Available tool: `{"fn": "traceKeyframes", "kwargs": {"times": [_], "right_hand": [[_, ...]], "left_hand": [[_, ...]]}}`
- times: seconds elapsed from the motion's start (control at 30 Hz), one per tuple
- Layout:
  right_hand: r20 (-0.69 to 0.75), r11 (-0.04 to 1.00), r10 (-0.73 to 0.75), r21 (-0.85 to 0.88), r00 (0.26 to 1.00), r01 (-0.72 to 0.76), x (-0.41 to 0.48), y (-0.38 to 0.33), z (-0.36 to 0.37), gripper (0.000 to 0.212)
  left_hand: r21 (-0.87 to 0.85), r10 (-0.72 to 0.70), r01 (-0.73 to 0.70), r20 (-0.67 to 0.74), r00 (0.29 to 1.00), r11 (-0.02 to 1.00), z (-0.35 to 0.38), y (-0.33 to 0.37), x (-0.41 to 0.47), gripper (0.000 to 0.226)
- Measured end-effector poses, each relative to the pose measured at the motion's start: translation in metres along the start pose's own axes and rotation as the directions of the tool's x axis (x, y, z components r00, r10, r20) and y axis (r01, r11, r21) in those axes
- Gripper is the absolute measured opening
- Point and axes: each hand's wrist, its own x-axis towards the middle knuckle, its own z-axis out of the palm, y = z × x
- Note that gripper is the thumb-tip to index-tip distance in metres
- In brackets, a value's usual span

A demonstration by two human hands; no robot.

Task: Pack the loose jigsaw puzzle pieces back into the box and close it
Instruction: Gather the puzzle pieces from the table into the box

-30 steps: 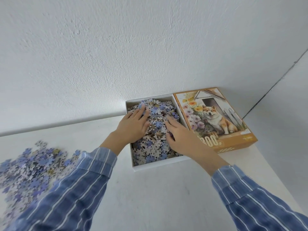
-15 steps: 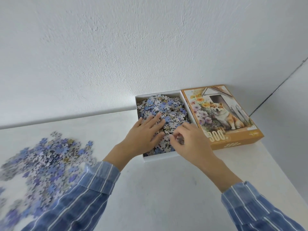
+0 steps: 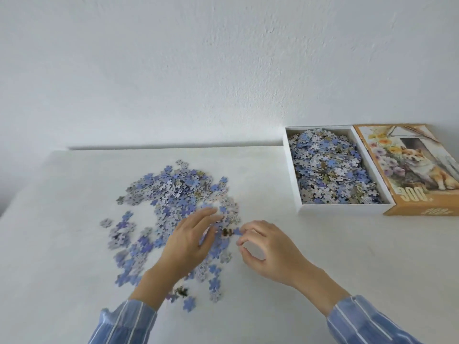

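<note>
So, a big loose pile (image 3: 173,202) of mostly blue and grey puzzle bits is spread over the left-middle of the white worktop (image 3: 310,264), well apart from the box (image 3: 345,209). The box is parked at the far right against the wall (image 3: 198,70). It's open and heaped with packed pieces (image 3: 327,167) to about its rim. The lid (image 3: 407,167), with a dog and flowers printed on it, is laid face up just right of the box, touching its side, so nothing's been closed yet.

The left hand (image 3: 185,244) is held over the near right part of the pile, grip open, fingers spread and fairly straight. The right hand (image 3: 270,252) is placed just beside the pile's right edge, grip curled in with thumb and forefinger brought close together. A single blue piece (image 3: 237,231) seems to be pinched at the tips, though it's too blurred there to be sure. Blue striped sleeves (image 3: 124,321) are seen at the bottom edge.
</note>
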Motion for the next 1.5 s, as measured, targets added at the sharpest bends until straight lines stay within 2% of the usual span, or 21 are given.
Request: {"fn": "traceKeyframes", "kwargs": {"times": [0.1,0.23,0.4,0.57,0.7,0.77,0.9,1.03,1.1,1.2,1.33,1.4,1.5], "right_hand": [[0.090,0.998,-0.021,-0.051,0.996,0.026,-0.002,-0.024,0.028,0.043],[0.284,0.976,-0.058,-0.187,0.957,0.115,-0.004,-0.052,0.060,0.080],[0.324,0.934,-0.064,-0.314,0.944,0.171,0.003,-0.079,0.089,0.095],[0.314,0.903,-0.020,-0.401,0.949,0.152,0.025,-0.095,0.112,0.093],[0.268,0.889,0.100,-0.457,0.958,0.035,0.058,-0.089,0.112,0.085],[0.242,0.881,0.154,-0.473,0.958,-0.022,0.072,-0.085,0.108,0.081],[0.194,0.896,0.247,-0.420,0.949,-0.148,0.070,-0.077,0.094,0.081],[0.133,0.855,0.374,-0.432,0.918,-0.286,0.044,-0.061,0.078,0.089],[0.133,0.833,0.421,-0.447,0.897,-0.325,0.037,-0.058,0.076,0.092],[0.159,0.823,0.425,-0.476,0.891,-0.308,0.040,-0.063,0.084,0.098],[0.212,0.859,0.366,-0.452,0.906,-0.241,0.048,-0.078,0.101,0.091],[0.161,0.897,0.318,-0.372,0.934,-0.241,0.053,-0.083,0.101,0.081],[-0.019,0.917,0.324,-0.241,0.946,-0.319,0.071,-0.073,0.090,0.070]], "left_hand": [[0.017,-0.031,0.031,-0.022,0.999,0.999,-0.022,-0.021,-0.045,0.037],[0.064,-0.078,0.082,-0.055,0.995,0.995,-0.046,-0.050,-0.090,0.043],[0.096,-0.092,0.100,-0.083,0.992,0.990,-0.061,-0.075,-0.123,0.046],[0.081,-0.101,0.108,-0.084,0.991,0.991,-0.071,-0.091,-0.135,0.056],[0.090,-0.109,0.106,0.028,0.994,0.990,-0.079,-0.100,-0.143,0.099],[0.117,-0.130,0.122,0.060,0.990,0.986,-0.081,-0.106,-0.146,0.110],[0.174,-0.267,0.256,0.044,0.963,0.951,-0.088,-0.122,-0.145,0.123],[0.172,-0.384,0.374,0.033,0.923,0.912,-0.097,-0.135,-0.135,0.135],[0.184,-0.389,0.374,0.052,0.920,0.909,-0.097,-0.139,-0.126,0.137],[0.210,-0.353,0.325,0.109,0.929,0.922,-0.091,-0.140,-0.107,0.135],[0.240,-0.220,0.174,0.183,0.958,0.955,-0.076,-0.129,-0.084,0.129],[0.190,-0.136,0.098,0.201,0.970,0.977,-0.071,-0.124,-0.075,0.120],[0.101,-0.096,0.081,0.149,0.984,0.992,-0.072,-0.130,-0.056,0.108]]}}
